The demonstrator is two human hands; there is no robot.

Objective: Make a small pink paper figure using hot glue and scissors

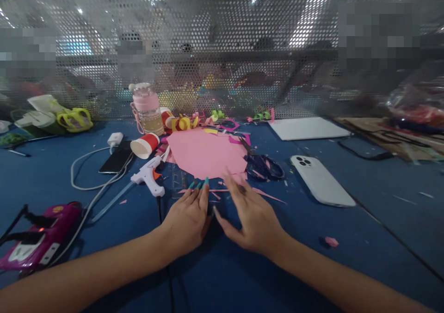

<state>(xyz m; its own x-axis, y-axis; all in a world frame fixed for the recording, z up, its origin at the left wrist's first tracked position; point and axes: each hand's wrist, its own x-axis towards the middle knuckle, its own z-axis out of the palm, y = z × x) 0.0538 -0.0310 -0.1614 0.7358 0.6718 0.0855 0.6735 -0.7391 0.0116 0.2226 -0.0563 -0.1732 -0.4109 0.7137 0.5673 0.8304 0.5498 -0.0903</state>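
My left hand (189,218) lies palm down on the blue table, fingers stretched forward, near the lower edge of a clear ruler (178,181). To its right, my right hand (255,218) is also stretched out flat, its fingertips smeared by motion, with its thumb pointing toward the left hand. Thin pink paper strips (268,194) lie at and between the fingertips. Just beyond both hands is a large, roughly cut pink paper sheet (208,153). Neither hand visibly holds anything; what lies under the palms is hidden.
Dark-handled scissors (265,167) and a white phone (322,181) lie right. Leftward are a white glue gun (149,176), a red paper cup (145,145), a black phone (117,157) with its cable, and a purple device (43,236). A pink-lidded bottle (147,109) stands behind.
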